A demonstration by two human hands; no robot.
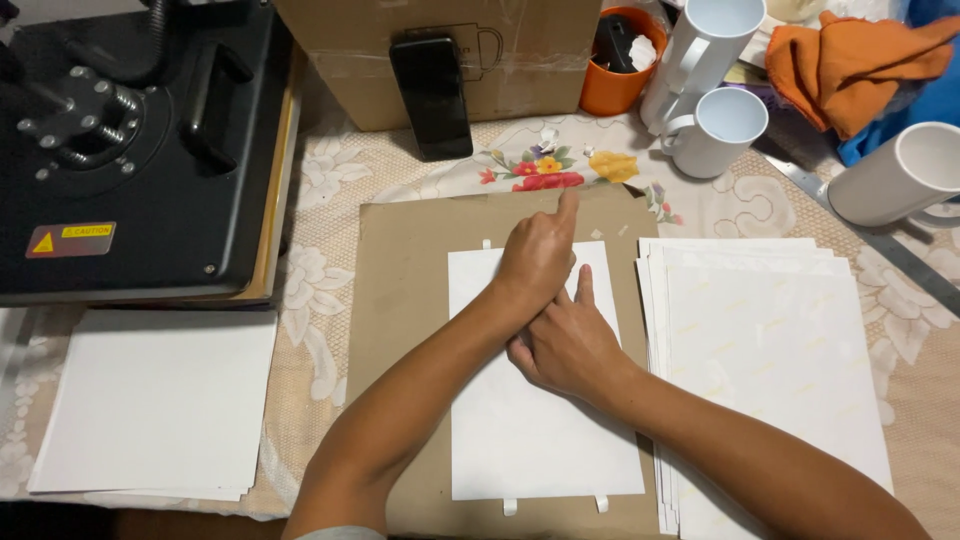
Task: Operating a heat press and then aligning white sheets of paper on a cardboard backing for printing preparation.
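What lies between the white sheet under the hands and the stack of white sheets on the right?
In the head view, only a narrow strip of the brown cardboard separates the white sheet from the stack of sheets; the right hand rests on the sheet near that edge.

A table (330, 200) covered by a cream lace cloth with a printed flower patch is carrying everything. At the upper left a black heat press machine (140, 140) is sitting on it, and below that a stack of white paper sheets (155, 405) is lying at the lower left. A brown cardboard sheet (400, 300) is lying flat in the middle. Just right of it a thick pile of white sheets (770, 370) is resting. Along the top a brown cardboard box (440, 60), an orange plastic cup (620, 60), three white ceramic mugs (715, 130), an orange cloth (850, 65) and a metal ruler (880, 245) are standing or lying.
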